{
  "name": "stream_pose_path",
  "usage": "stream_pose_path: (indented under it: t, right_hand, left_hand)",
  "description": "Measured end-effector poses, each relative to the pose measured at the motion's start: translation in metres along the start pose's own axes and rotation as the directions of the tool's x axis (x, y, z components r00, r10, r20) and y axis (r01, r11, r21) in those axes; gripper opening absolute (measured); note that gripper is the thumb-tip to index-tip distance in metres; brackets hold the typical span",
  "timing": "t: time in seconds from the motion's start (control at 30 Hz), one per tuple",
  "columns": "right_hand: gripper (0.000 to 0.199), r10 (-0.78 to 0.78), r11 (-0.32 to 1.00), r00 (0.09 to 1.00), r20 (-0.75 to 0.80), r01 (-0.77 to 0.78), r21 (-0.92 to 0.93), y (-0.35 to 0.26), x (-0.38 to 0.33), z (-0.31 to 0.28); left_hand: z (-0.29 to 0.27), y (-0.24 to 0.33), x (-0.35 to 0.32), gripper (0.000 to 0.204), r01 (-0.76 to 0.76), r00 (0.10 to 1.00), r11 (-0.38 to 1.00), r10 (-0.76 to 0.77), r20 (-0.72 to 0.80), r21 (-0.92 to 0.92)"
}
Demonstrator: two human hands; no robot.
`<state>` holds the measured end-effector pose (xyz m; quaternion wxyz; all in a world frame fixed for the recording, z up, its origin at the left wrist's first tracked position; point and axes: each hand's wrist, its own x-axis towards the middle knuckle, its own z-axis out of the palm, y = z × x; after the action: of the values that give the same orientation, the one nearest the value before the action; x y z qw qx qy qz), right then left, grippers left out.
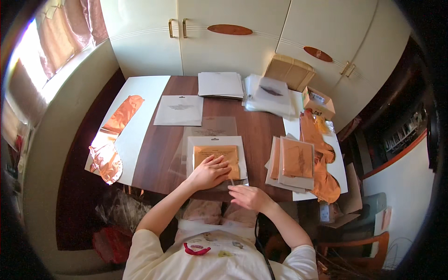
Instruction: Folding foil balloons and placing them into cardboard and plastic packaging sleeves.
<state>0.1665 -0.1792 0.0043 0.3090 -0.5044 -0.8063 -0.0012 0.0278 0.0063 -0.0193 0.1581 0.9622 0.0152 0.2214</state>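
Your left hand [211, 173] lies flat on a square copper-coloured foil packet [205, 152] on a white hang card [228, 140] at centre, near the brown-and-white table's [263, 130] front edge. Your right hand [251, 198] is just below; its grip is unclear. Brown wood separates you from stacked copper packets [298, 158] at right. The white printed card [178, 114], upper left of centre, is unreadable.

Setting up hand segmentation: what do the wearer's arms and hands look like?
Left hand and right hand are bare: no gloves, no watch visible. Forearms are uncovered below loose, short off-white sleeves. The matching shirt has a red patch in front; a thin dark cable runs along its right side.
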Motion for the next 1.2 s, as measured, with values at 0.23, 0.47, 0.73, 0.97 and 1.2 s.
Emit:
stream_pose_path:
  t: [0.23, 0.47, 0.73, 0.97, 1.2]
  right_hand:
    - [0.021, 0.154, 0.964, 0.987, -0.055, -0.162, -0.212, 0.01, -0.013, 0.005]
    - [0.014, 0.048, 0.997, 0.989, -0.138, -0.056, -0.059, 0.0, -0.003, -0.001]
    - [0.014, 0.053, 0.997, 0.998, -0.027, -0.051, 0.062, -0.007, 0.0, 0.011]
    - [0.013, 0.164, 0.982, 0.982, -0.095, -0.172, -0.083, 0.003, -0.01, 0.005]
    - [0.027, 0.346, 0.935, 0.933, -0.098, -0.352, -0.047, 0.019, -0.009, 0.009]
  left_hand:
    - [-0.007, 0.004, 0.0, 0.034, -0.043, 0.999, 0.998, 0.043, 0.006, 0.041]
    - [-0.002, 0.001, -0.001, 0.033, -0.031, 1.0, 0.998, 0.031, 0.002, 0.05]
    - [0.002, 0.0, -0.002, 0.033, -0.006, 0.999, 0.998, 0.003, 0.04, 0.058]
    - [-0.005, 0.003, -0.001, 0.034, -0.005, 0.999, 0.998, 0.002, 0.05, 0.058]
    - [-0.006, 0.0, 0.0, 0.034, -0.044, 0.999, 0.999, 0.044, 0.008, 0.03]
